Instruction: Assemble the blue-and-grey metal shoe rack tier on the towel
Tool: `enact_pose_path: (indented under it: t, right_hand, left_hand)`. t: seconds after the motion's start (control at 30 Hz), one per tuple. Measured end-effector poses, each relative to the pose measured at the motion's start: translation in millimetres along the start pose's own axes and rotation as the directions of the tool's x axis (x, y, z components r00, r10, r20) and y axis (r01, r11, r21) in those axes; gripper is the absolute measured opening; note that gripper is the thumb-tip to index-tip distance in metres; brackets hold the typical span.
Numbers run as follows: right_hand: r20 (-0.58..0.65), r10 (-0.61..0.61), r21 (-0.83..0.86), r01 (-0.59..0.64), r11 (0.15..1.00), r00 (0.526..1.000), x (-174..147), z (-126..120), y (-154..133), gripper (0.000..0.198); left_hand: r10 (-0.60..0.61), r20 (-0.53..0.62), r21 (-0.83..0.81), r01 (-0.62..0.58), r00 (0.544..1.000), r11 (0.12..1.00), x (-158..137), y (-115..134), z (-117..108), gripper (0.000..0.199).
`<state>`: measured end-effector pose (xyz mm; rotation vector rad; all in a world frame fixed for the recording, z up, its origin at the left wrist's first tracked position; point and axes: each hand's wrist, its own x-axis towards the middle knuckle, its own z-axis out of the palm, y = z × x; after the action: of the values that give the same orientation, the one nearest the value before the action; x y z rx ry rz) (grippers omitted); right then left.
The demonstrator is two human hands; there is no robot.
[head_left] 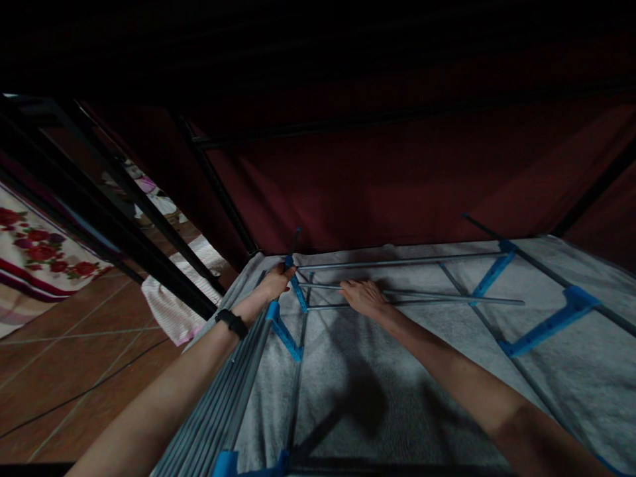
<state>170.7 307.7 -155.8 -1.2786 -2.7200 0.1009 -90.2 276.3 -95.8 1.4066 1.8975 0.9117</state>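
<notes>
My right hand point(364, 296) is closed around a thin grey metal tube point(477, 300) that lies sideways over the grey blanket point(397, 397). Its left end reaches a blue plastic connector point(299, 293), and its right end is loose. My left hand point(277, 281), with a black wristband, grips the top of that connector. Beside my left forearm lies a bundle of grey tubes point(218, 397). A second blue connector point(285, 334) joins the left frame tubes. To the right, blue connectors point(549, 324) hold another pair of tubes, and a long tube point(412, 261) spans both sides at the back.
A dark red curtain point(397, 192) hangs behind a black metal bed frame point(221, 185). Left of the bed are a tiled floor point(79, 377) with a dark cable point(94, 384), a striped cloth point(173, 298) and a floral blanket point(44, 248). A black bar crosses overhead.
</notes>
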Motion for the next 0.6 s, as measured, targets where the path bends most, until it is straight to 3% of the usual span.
enact_pose_path:
  t: [0.3, 0.6]
  right_hand:
    - [0.024, -0.081, -0.05, 0.082, 0.995, 0.996, 10.5, -20.3, 4.0, 0.04]
    - [0.103, -0.028, -0.016, 0.03, 0.999, 0.994, 18.2, -22.3, 6.8, 0.043]
  left_hand:
    - [0.057, -0.077, 0.097, -0.05, 0.995, 0.994, -3.6, 10.0, -1.1, 0.04]
    - [0.064, -0.066, -0.054, -0.068, 0.996, 0.996, 5.6, -6.1, 2.8, 0.043]
